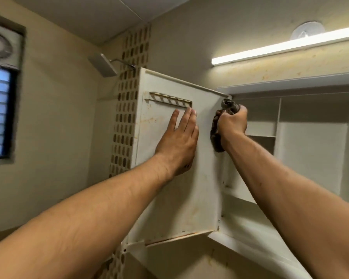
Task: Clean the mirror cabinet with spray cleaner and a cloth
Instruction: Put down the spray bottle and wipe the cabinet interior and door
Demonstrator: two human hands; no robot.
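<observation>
1 cloth (215,137) gripped RH (233,122), hinge-side(?); LH (178,138) on door (179,208)

Stained white door (169,208) stands open at nine o'clock of the cabinet (314,150); dark cloth (215,135), bunched in my right hand (233,122), touches its hinge edge.

left hand (179,141) flat on inner face of open cabinet door (175,198), fingers straight. right hand (233,122) grips bunched dark cloth (217,135) at door's hinge edge, near top. cabinet shelves (270,135) bare white.
</observation>
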